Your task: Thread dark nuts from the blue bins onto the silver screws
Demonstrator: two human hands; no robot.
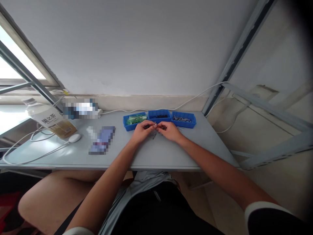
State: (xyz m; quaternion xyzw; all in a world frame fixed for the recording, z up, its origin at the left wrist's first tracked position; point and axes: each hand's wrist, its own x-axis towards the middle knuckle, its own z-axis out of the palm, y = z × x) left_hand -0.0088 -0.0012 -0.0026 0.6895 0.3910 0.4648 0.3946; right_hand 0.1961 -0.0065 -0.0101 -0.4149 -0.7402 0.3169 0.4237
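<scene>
My left hand (143, 131) and my right hand (170, 130) meet over the table, fingertips pinched together around a small metal part (156, 123). Its exact kind is too small to make out. Just below the fingers, a few small metal pieces (154, 135) lie on the tabletop. Behind my hands stand three blue bins in a row. The left bin (126, 125) holds green pieces, the middle bin (158, 120) dark small parts, and the right bin (187, 125) many thin metal pins or screws. My fingers partly hide the fronts of the left and middle bins.
On the grey table (146, 156), a large drink bottle (51, 117) leans at the left by a white round device (74, 138) with a cable. Blurred-out items lie nearby. A white cable (137, 110) runs along the wall. Metal frame posts (220, 86) flank the table.
</scene>
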